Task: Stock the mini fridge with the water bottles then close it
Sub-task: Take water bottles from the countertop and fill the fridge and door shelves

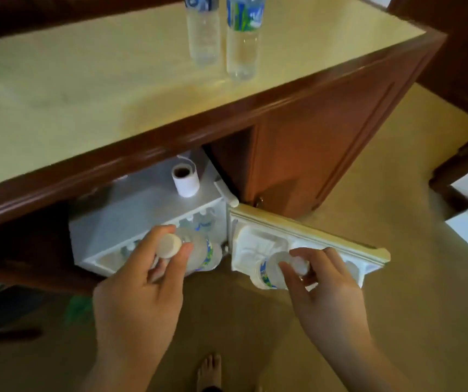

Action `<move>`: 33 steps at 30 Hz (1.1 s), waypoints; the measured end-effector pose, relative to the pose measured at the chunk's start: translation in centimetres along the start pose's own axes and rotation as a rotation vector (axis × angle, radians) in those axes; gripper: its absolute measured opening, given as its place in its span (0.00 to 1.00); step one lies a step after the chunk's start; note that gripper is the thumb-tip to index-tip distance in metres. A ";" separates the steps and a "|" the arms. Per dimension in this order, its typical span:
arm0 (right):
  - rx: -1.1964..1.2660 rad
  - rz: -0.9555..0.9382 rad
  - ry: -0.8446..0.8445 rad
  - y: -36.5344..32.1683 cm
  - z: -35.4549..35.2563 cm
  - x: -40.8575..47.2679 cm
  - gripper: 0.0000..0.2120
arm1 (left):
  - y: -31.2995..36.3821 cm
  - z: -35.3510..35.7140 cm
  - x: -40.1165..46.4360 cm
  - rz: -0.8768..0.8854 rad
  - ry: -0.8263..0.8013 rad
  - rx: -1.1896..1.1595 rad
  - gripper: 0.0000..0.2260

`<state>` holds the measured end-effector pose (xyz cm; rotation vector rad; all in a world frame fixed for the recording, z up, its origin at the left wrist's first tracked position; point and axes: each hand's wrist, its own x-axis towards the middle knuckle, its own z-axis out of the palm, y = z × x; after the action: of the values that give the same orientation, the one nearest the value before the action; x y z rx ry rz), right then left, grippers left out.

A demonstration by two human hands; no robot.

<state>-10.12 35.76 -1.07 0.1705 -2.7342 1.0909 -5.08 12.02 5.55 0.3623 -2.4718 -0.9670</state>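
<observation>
A white mini fridge [131,219] sits under a wooden counter, its door [309,233] swung open to the right. My left hand [139,281] grips a clear water bottle [201,256] by its white cap, at the fridge's open front. My right hand [326,281] holds a second water bottle [266,273] by the cap end, against the door's inner shelf. Several bottles show faintly inside the fridge. Two more water bottles stand upright on the countertop, the left bottle [203,32] and the right bottle [242,41].
The cream countertop [86,89] with a dark wood edge overhangs the fridge. A white paper roll [186,179] stands on the fridge top. A brown cabinet door [320,142] is open behind the fridge door. My bare foot [210,372] rests on the tan floor.
</observation>
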 end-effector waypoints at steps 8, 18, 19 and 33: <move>-0.054 0.198 0.052 12.7 16.8 -5.1 0.11 | -13.4 14.7 -7.1 -0.237 -0.178 -0.115 0.13; 0.016 0.451 0.324 26.3 29.2 -6.3 0.13 | -22.4 28.8 -9.3 -0.143 -0.225 -0.165 0.14; 0.014 0.472 0.326 27.3 29.4 -6.3 0.13 | -22.6 29.7 -9.2 -0.132 -0.228 -0.178 0.14; -0.036 0.743 0.402 36.1 26.0 -4.4 0.12 | -20.7 38.1 -6.2 -0.026 -0.292 -0.188 0.12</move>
<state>-15.78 44.05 -44.62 -1.0247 -2.4616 1.0591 -17.37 21.37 -35.50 0.2024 -2.6060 -1.3343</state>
